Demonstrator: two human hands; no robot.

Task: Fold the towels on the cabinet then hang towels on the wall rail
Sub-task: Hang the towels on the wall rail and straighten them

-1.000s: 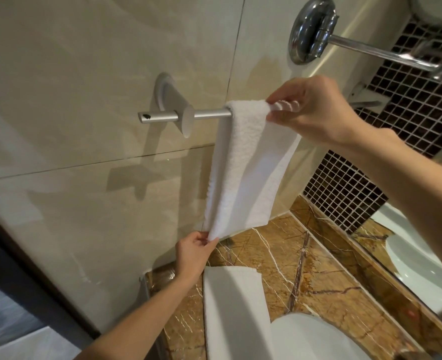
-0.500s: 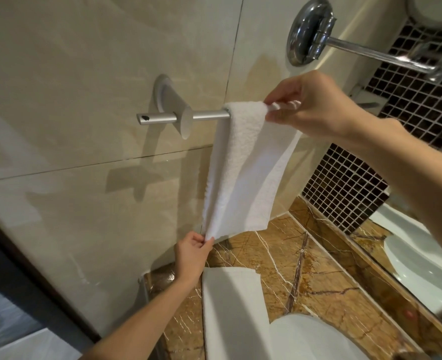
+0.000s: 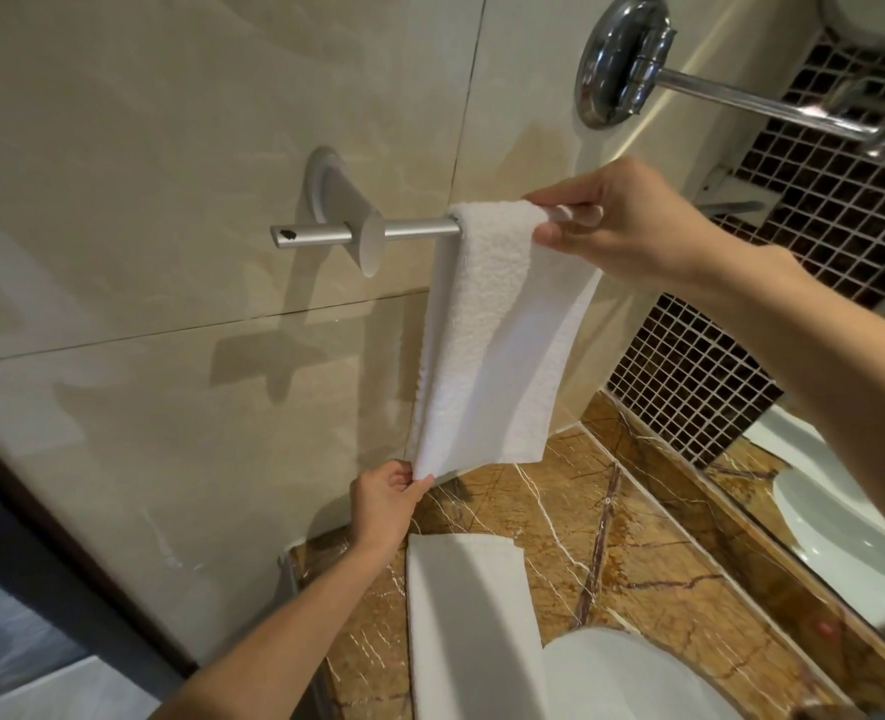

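Free room: the uncovered stretch of wall rail (image 3: pixel 419 231) between its bracket (image 3: pixel 373 244) and the hanging towel (image 3: pixel 492 345); open air left of that towel; tabletop (image 3: pixel 617 553) showing right of the folded towel (image 3: pixel 466 615). Obstacles: tiled wall close behind the rail; chrome arm (image 3: pixel 741 101) jutting above the right hand (image 3: pixel 632 226); white basin (image 3: pixel 622 678), lower right.

You are facing a wall of large glossy beige tiles (image 3: pixel 170 122), where soft light is glinting across thin grout lines, and a chrome wall fitting (image 3: pixel 617 59) is jutting out at the upper right beside dark mosaic tiles (image 3: pixel 819 210). Below, a brown veined marble counter (image 3: pixel 612 537) is running along the wall, a white basin (image 3: pixel 638 678) is sitting at its near edge, and a mirror (image 3: pixel 845 511) on the right is reflecting it. At the lower left, a dark strip (image 3: pixel 40 563) is bordering the tiles above a pale grey floor (image 3: pixel 40 693).
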